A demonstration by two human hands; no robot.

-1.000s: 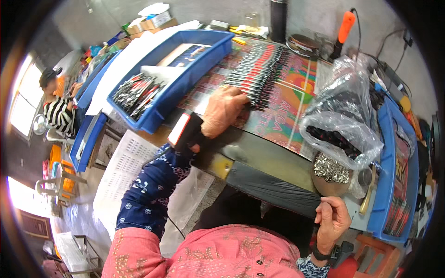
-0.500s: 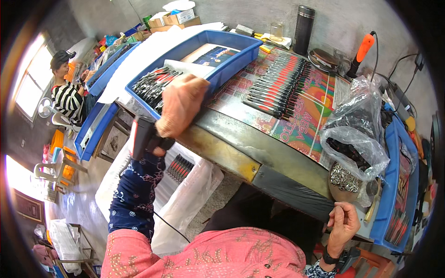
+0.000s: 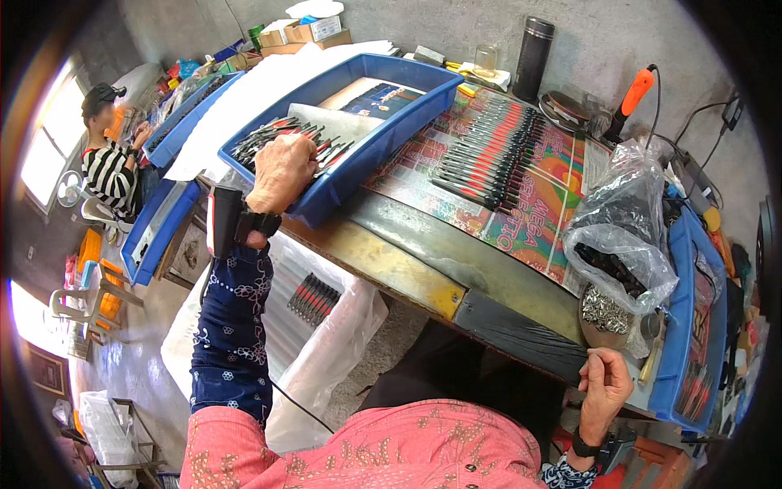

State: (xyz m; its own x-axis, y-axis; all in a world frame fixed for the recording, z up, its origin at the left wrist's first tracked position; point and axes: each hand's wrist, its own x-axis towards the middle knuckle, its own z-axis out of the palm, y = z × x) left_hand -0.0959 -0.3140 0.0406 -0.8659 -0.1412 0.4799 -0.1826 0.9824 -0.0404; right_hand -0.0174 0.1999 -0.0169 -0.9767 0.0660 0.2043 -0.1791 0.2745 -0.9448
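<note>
Blue tray (image 3: 403, 130), pens (image 3: 265, 140) beneath left grip (image 3: 283, 173)

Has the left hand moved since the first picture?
Yes. The left hand has moved leftward, from the near end of the pen row to the loose pens in the blue tray.

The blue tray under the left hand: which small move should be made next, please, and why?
Probably the left hand should gather a few loose pens and lift them out: its curled fingers lie over the jumbled pile inside the blue tray, while a neat row of pens lies on the table to the right. Whether its grip already holds any is hidden.
</note>
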